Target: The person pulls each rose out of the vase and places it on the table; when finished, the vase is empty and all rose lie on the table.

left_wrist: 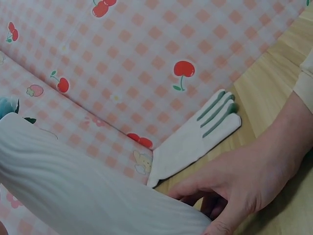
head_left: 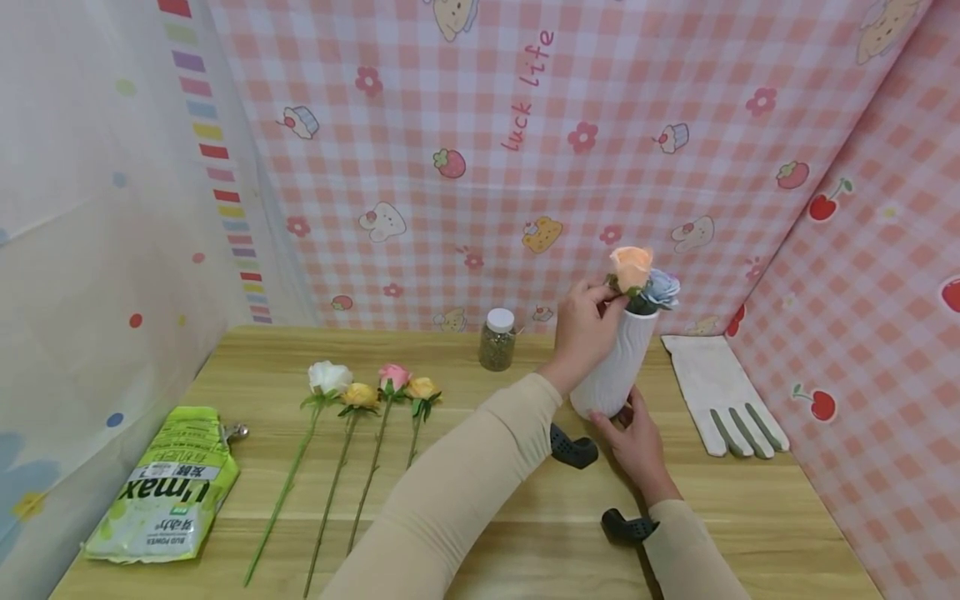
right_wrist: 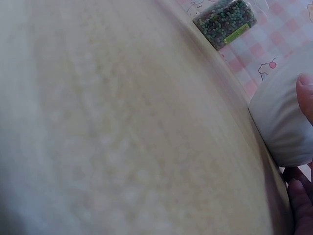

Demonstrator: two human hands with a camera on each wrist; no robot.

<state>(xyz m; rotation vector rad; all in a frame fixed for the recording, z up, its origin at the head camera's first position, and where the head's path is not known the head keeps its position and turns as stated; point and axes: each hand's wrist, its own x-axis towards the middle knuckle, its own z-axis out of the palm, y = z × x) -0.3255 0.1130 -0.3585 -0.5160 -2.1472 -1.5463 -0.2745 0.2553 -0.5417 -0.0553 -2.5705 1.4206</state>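
A white ribbed vase leans to the right, holding a peach rose and a blue rose at its mouth. My left hand pinches the peach rose just under its bloom, beside the rim. Low on the vase, my right hand grips the base with thumb in front and fingers on the far right side. The left wrist view shows this right hand around the base of the vase. In the right wrist view a beige sleeve hides much, with the vase at the edge.
A white-lidded jar of granules stands behind. Artificial flowers lie at left: a white one, a pink one and yellow ones. A green pouch is far left; a white glove lies right.
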